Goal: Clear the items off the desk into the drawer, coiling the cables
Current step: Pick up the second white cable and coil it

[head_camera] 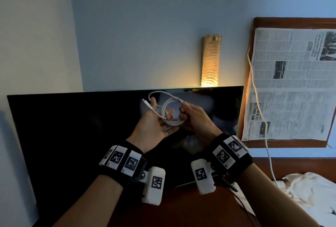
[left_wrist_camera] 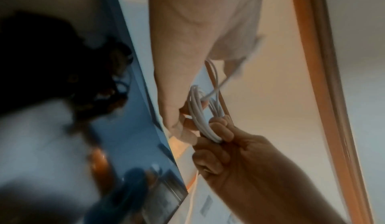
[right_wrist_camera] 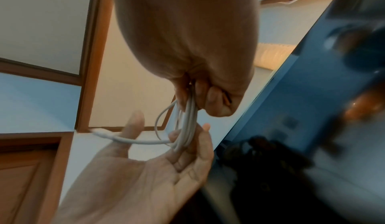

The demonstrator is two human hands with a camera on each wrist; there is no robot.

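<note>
A white cable (head_camera: pixel 174 124) is wound into a small coil, held up in front of the dark screen. My left hand (head_camera: pixel 156 125) is palm up; its fingers (left_wrist_camera: pixel 183 123) curl through the coil's lower part (right_wrist_camera: pixel 188 117). The cable's plug end (head_camera: pixel 145 101) lies across the left thumb and sticks out to the left (right_wrist_camera: pixel 98 131). My right hand (head_camera: pixel 189 117) grips the coil's right side, its fingers (left_wrist_camera: pixel 220 128) wrapped round the bundled strands. The drawer is not in view.
A black TV screen (head_camera: pixel 72 135) stands right behind the hands on the wooden desk (head_camera: pixel 181 208). A lit wall lamp (head_camera: pixel 211 61) is above it. At right are a framed newspaper (head_camera: pixel 291 81), a second white cable (head_camera: pixel 258 99) hanging down, and a white cloth (head_camera: pixel 309 190).
</note>
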